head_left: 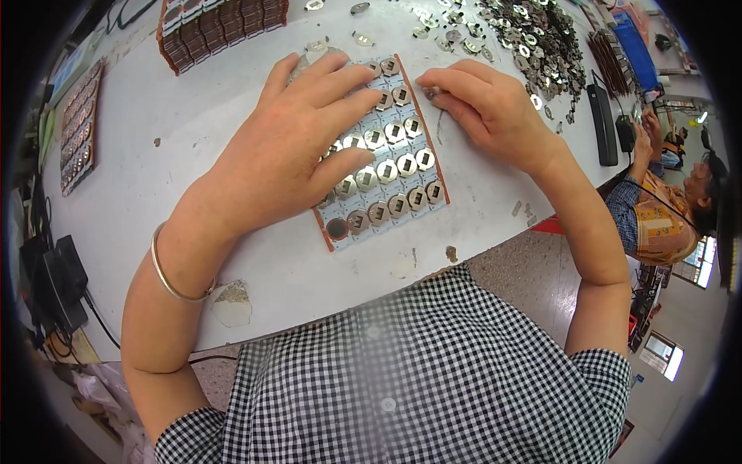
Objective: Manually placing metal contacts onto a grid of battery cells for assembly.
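On the white table lies a panel of small circuit boards (pixel 442 166) with brown edges. Rows of shiny metal battery clips (pixel 397 204) cover it, and one round dark spot (pixel 337 229) at its near left corner bears no clip. My left hand (pixel 290 143) rests over the panel's left side with fingers spread, hiding part of the rows. Just off the panel's far right edge, my right hand (pixel 495 112) has thumb and forefinger pinched on a small metal clip (pixel 430 92), mostly hidden by the fingertips.
A large heap of loose clips (pixel 545 46) spreads at the far right, with several strays nearby. Stacked panels (pixel 224 31) stand at the far left; another filled panel (pixel 82 127) lies at the left edge. A black bar-shaped object (pixel 602 124) and another person (pixel 665 209) are at right.
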{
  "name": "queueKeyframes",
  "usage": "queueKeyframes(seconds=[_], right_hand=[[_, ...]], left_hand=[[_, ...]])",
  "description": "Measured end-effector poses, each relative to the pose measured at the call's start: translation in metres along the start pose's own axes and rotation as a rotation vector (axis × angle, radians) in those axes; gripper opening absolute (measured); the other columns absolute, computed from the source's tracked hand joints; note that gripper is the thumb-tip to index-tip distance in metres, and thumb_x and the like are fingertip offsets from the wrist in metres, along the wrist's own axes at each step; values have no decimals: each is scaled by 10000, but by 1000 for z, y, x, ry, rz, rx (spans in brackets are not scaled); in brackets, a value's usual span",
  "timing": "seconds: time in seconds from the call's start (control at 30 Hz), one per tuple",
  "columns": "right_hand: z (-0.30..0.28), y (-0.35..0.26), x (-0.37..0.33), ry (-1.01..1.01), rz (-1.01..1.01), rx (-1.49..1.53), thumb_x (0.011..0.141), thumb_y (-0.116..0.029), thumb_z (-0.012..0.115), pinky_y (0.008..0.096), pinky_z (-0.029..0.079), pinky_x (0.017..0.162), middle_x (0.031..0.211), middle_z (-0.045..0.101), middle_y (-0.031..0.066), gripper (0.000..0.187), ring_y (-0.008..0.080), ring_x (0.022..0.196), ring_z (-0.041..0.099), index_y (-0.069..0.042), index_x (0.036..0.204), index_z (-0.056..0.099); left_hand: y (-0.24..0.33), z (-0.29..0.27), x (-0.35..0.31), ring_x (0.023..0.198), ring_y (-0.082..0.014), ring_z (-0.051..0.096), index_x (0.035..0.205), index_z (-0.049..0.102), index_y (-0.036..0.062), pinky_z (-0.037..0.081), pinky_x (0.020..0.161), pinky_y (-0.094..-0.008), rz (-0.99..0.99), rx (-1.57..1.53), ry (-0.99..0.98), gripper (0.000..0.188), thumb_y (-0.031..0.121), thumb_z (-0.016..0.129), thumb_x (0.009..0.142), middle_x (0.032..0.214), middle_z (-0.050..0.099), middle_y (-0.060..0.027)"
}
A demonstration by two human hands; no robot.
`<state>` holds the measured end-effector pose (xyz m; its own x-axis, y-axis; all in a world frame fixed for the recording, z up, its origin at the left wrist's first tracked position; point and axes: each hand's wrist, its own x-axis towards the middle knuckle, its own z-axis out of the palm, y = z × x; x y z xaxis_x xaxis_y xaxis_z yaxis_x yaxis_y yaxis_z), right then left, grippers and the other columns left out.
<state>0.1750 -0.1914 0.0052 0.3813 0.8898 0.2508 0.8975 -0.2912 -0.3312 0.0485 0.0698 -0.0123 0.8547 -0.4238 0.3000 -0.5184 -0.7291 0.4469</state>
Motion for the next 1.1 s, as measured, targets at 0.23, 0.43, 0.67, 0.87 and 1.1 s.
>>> queueKeyframes(seconds=[0.23,0.43,0.67,0.87,1.1], right_hand=[[-13,7,-15,9,499,342,1011,-93,625,249,508,798,1032,724,19,212,80,909,633,-21,1190,712],[-18,3,-20,13,681,272,1014,-137,638,211,468,750,997,702,-23,214,48,858,583,-23,1174,722],[4,-17,-19,193,448,93,953,-73,704,215,424,629,844,624,-34,109,44,730,524,-18,1047,701],[0,-51,-13,194,543,464,986,-52,664,205,421,625,874,631,-37,77,50,686,502,-4,1042,683],[-7,-107,-5,-102,463,730,972,16,619,230,466,668,922,661,4,167,67,755,573,-27,1092,725]], left_hand=[[0,-1,-2,1467,-393,407,1369,603,9,220,1234,-586,8,0,2,553,147,744,853,1488,540,-165],[0,-1,0,1474,-393,399,1370,599,8,221,1232,-591,3,-3,-4,550,153,744,860,1492,538,-164],[0,0,0,1481,-386,389,1369,603,14,215,1236,-589,-8,1,-20,544,165,742,865,1498,535,-158],[-2,4,-1,1459,-381,412,1358,604,11,233,1228,-576,-2,13,34,542,182,742,862,1486,537,-163],[-1,5,-3,1330,-365,505,1326,606,-10,257,1212,-547,-70,-36,117,556,190,746,827,1421,553,-171]])
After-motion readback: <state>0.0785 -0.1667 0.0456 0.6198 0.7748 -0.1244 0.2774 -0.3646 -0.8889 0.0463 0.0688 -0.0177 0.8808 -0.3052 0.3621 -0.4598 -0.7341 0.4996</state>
